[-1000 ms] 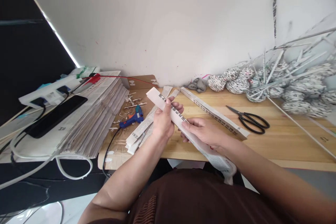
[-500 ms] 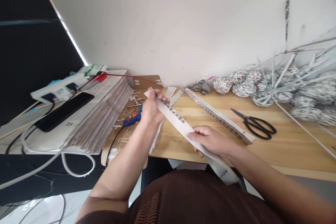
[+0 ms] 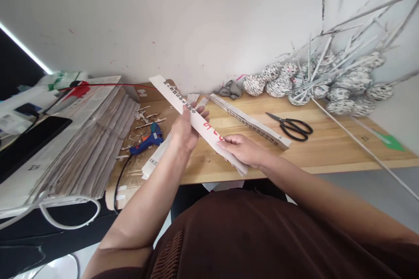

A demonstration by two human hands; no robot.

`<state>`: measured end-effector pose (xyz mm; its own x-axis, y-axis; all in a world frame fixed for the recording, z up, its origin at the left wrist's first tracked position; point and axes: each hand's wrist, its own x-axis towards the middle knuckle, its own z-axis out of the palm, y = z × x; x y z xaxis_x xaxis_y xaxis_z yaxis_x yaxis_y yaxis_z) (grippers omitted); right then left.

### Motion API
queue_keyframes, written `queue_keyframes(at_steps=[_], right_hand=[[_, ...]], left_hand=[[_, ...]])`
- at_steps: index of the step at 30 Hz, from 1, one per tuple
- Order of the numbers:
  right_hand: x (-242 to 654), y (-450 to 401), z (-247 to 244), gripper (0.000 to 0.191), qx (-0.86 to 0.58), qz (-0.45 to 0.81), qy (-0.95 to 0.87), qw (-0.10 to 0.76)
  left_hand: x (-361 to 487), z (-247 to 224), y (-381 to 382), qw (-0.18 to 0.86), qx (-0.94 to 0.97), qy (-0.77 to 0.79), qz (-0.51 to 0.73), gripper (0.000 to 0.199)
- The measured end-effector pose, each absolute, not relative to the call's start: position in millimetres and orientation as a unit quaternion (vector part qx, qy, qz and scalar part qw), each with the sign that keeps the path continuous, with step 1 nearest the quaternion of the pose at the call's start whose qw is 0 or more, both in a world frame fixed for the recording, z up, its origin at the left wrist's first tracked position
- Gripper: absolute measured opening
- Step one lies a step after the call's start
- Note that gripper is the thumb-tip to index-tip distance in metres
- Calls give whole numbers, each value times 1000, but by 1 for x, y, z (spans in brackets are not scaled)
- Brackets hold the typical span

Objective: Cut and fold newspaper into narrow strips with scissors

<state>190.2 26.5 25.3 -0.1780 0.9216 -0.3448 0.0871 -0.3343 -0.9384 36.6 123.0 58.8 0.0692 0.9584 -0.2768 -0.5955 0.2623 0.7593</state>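
A long folded paper strip (image 3: 200, 125) with black and red printing slants across the middle, above the front edge of the wooden table (image 3: 310, 154). Around its middle, my left hand (image 3: 187, 128) grips it from below, thumb on top. My right hand (image 3: 240, 148) pinches its lower right end between thumb and fingers. Another folded printed strip (image 3: 248, 122) lies on the table just beyond my right hand. More pale strips (image 3: 157, 157) lie partly hidden behind my left forearm.
Black scissors (image 3: 293, 127) lie at the right. Woven paper balls (image 3: 278, 85) with long sticks stand along the wall. At the left are a blue glue gun (image 3: 147, 140), paper scraps, a stack of newspapers (image 3: 98, 144), a phone (image 3: 32, 146) and cables.
The strip's far end now extends well beyond my left hand, and red printing shows. Its near end no longer hangs toward my lap. The view has shifted to the right.
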Motion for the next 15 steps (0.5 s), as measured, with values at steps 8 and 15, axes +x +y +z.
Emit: queue_keyframes(at_steps=[8, 15], right_hand=[[193, 15, 20, 22, -544, 639, -441, 319], [192, 12, 18, 20, -555, 607, -449, 349]], left_hand=[[38, 52, 144, 651, 188, 402, 615, 32], [46, 32, 122, 687, 184, 433, 554, 22]])
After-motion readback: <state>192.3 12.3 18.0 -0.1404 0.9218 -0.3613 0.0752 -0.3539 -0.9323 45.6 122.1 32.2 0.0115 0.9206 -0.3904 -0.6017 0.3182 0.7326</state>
